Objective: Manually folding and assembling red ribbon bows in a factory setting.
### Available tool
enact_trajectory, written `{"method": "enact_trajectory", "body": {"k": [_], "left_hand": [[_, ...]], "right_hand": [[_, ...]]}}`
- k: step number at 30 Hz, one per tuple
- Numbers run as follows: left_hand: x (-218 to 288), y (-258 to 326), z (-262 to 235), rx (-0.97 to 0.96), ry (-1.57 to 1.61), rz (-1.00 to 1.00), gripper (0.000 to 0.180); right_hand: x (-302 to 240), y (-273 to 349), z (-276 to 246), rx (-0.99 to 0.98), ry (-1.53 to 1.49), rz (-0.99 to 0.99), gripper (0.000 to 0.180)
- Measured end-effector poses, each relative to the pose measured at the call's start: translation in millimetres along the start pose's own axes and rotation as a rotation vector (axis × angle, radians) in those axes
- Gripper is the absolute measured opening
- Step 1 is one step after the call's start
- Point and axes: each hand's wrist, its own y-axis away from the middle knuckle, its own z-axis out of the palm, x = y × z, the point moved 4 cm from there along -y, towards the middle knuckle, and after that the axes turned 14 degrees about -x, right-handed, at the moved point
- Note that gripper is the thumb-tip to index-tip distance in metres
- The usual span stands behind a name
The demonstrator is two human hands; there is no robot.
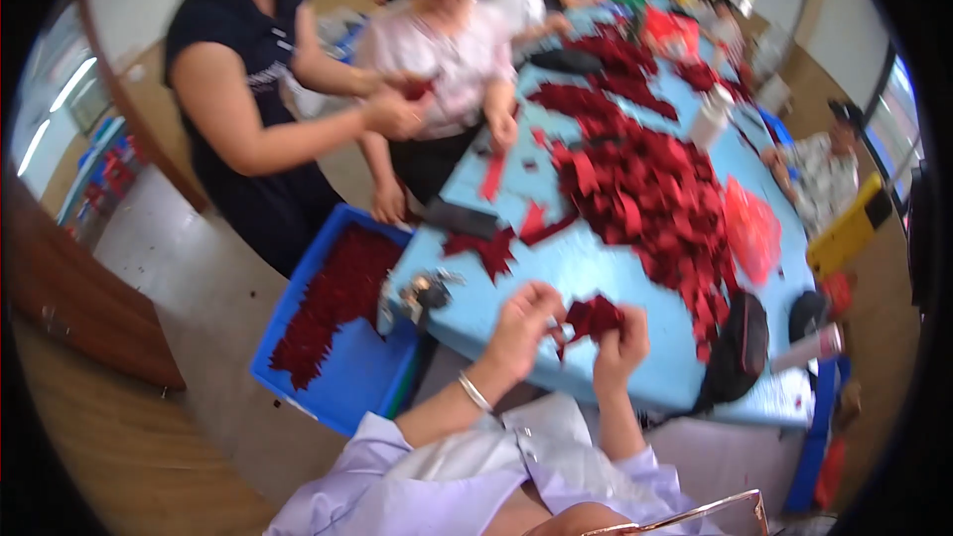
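In front of my chest, above the near end of the light blue table, a dark red cloth piece [594, 318] with a jagged edge is gripped by my right hand [621, 342], thumb and fingers closed on it. At its left edge my left hand [524, 330], a silver bangle on the wrist, pinches with thumb and fingertips; blur hides exactly what part it grips. Past my hands, a large heap of similar dark red pieces [645, 199] covers the middle of the table [556, 273]. A few pieces [486, 250] lie beyond my left hand.
A blue bin [328, 223] holding dark red pieces stands left of the table. Keys [427, 290] and a dark flat case [462, 218] lie near the corner. On the right are a black pouch [740, 347], a tumbler [809, 347] and a red plastic bag [751, 230]. Co-workers line both sides.
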Motion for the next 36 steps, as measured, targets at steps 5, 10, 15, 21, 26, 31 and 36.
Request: {"method": "enact_trajectory", "body": {"k": [5, 10, 15, 21, 26, 31, 36], "left_hand": [[2.2, 16.3, 7.0, -0.002, -0.154, 0.051, 0.011], [-12.7, 21.0, 17.6, -0.056, -0.233, 0.023, 0.01], [-24.4, 22.1, 17.4, -0.067, -0.178, -0.006, 0.01], [-21.6, 15.2, 26.4, -0.067, -0.065, -0.007, 0.012], [-27.8, 10.3, 19.7, -0.074, -0.029, -0.018, 0.014], [-33.5, 3.0, 12.4, -0.106, -0.101, 0.024, 0.014], [-35.3, -2.7, 11.0, -0.144, -0.202, 0.082, 0.017]], "right_hand": [[-11.7, -4.7, 4.5, 0.027, -0.11, -0.007, 0.016], [-3.1, 3.5, -2.0, 0.054, 0.049, -0.085, 0.008], [-6.5, 6.3, 0.7, 0.107, 0.06, -0.059, 0.011], [-0.9, 5.3, 0.5, 0.115, -0.004, 0.0, 0.009], [3.1, 4.6, 0.8, 0.121, -0.006, -0.027, 0.008], [4.1, 4.0, 2.0, 0.106, -0.061, -0.014, 0.007], [4.2, 4.3, 2.9, 0.076, -0.037, -0.019, 0.006]]}}
